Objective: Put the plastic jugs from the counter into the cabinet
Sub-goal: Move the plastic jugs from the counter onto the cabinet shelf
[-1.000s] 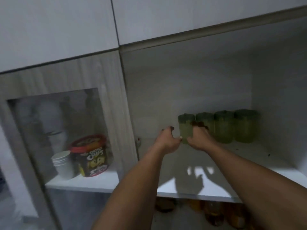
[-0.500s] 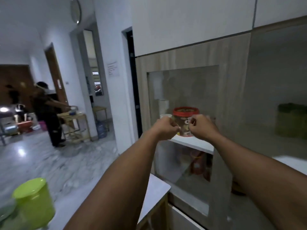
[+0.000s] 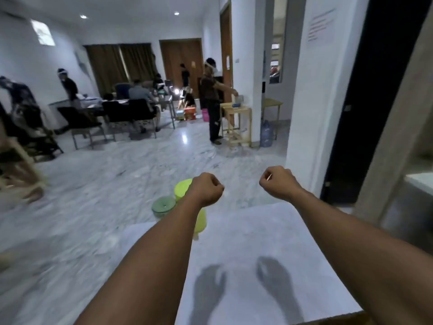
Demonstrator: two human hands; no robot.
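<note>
Two plastic jugs stand at the far left corner of the white counter [image 3: 269, 242]. One is a bright yellow-green jug [image 3: 201, 220], mostly hidden behind my left forearm, its lid showing above my wrist. Beside it on the left is a smaller jug with a dull green lid [image 3: 163, 205]. My left hand [image 3: 207, 189] is a closed fist held above the yellow-green jug, holding nothing. My right hand [image 3: 277, 182] is also a closed, empty fist, over the counter's far edge. The cabinet [image 3: 403, 141] is at the far right edge of the view.
Beyond the counter lies a marble floor [image 3: 117, 184]. A white pillar [image 3: 321, 90] and a dark doorway stand to the right. A person stands at a small wooden table [image 3: 236, 123]; others sit around a table with chairs at the back left.
My view has swung left, from the cabinet shelf with green jugs to the counter and the room. Both hands left the shelf and now hover as fists over the counter.
</note>
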